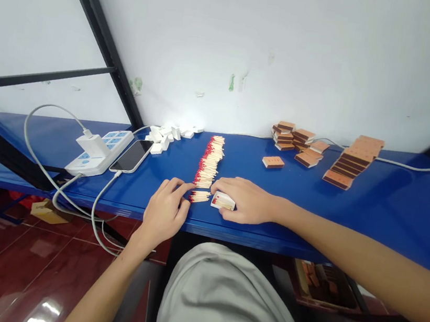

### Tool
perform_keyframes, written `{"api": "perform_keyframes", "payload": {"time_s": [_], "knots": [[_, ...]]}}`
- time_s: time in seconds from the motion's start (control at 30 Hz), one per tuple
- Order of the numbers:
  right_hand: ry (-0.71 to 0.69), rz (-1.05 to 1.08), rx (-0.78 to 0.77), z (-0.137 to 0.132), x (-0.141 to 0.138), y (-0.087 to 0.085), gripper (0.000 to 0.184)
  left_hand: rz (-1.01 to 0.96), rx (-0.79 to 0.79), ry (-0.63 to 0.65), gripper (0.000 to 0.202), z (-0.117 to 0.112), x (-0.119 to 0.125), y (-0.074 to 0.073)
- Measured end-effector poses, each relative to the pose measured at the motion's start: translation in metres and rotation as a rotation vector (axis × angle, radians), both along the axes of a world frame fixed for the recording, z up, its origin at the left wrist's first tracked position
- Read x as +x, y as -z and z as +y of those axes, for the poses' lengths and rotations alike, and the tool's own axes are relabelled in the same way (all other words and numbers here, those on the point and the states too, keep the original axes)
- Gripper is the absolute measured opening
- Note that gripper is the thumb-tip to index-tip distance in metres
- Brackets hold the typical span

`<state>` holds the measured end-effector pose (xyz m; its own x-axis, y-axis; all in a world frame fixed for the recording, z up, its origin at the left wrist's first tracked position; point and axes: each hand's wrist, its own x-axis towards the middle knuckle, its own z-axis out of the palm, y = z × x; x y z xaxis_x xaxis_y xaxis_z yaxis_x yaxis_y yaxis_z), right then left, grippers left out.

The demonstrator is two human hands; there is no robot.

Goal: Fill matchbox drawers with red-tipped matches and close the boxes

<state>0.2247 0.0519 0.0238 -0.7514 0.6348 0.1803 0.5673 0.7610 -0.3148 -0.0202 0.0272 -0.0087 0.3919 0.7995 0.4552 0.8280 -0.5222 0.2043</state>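
A small white matchbox tray (216,206) with a few red-headed matches in it rests on the blue tabletop. My right hand (249,201) is closed round it from the right, fingers at the far side and thumb at the near side. Just left of the tray lies a small bunch of matches (199,196), heads pointing left. My left hand (166,208) is at those heads, index finger and thumb apart; whether they touch the matches I cannot tell. Beyond the bunch, a long row of matches (210,161) stretches toward the wall.
White empty trays (166,136) are heaped at the back left. Brown matchbox sleeves (285,136) lie at the back, with a slanting row of sleeves (352,160) farther right. A phone (132,156), a power strip (100,154) and white cables occupy the left.
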Motion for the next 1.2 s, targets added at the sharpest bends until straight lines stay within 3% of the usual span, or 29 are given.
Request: {"api": "perform_keyframes", "payload": {"time_s": [0.2,0.87,1.2], "knots": [[0.000,-0.035,0.020,-0.0001,0.0002,0.0004,0.033,-0.093,-0.013,-0.048,0.030,0.0004,0.0021,0.0007],[0.017,-0.068,0.016,-0.0010,0.0004,-0.0009,0.045,0.048,-0.014,0.032,0.040,0.0015,-0.0015,0.0008],[0.010,-0.110,0.051,0.0000,0.0016,0.0018,0.055,-0.010,0.018,0.056,0.038,0.0006,-0.0024,0.0034]]}}
